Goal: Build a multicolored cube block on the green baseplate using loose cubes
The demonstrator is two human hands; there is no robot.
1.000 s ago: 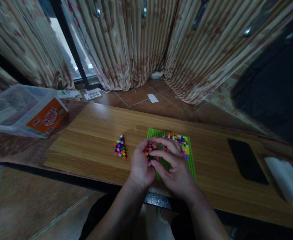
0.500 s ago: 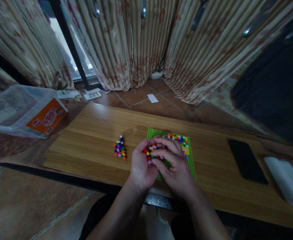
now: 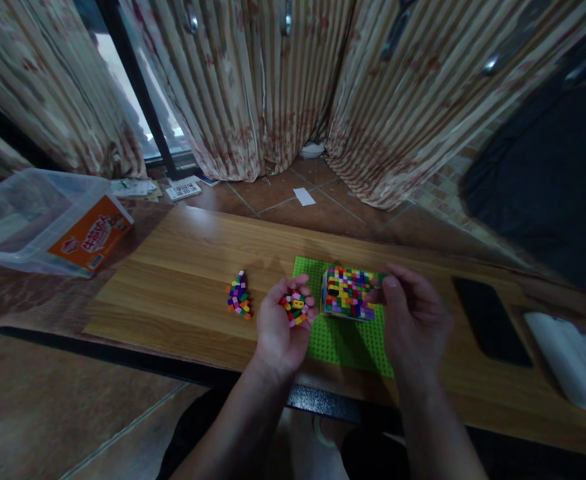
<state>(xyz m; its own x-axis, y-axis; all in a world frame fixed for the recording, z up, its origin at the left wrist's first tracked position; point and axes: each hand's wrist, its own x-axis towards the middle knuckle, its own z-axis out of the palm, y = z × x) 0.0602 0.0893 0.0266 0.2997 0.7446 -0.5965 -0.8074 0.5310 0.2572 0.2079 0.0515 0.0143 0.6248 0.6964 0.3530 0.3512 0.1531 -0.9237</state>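
Cupped palm up, my left hand (image 3: 280,330) holds a small heap of colourful toy bricks (image 3: 295,308). A green baseplate (image 3: 350,348) lies on the table under and beside my hands. On its far part stands a block built of many small coloured bricks (image 3: 347,293). My right hand (image 3: 415,320) is at the right side of that block, thumb and fingertips pinched together. Whatever sits between those fingertips is too small to make out. Left of my left hand lies a loose pile of bricks (image 3: 239,295) on the wood.
A clear plastic bin (image 3: 37,223) with an orange label stands at the left end of the wooden table (image 3: 173,280). To the right lie a black phone (image 3: 493,323) and a white object (image 3: 567,363). Striped curtains (image 3: 293,87) hang behind.
My right hand has moved away from my left palm, rightward to the brick block. The built block and the bricks in my left palm now show. My left hand stays nearly in place.
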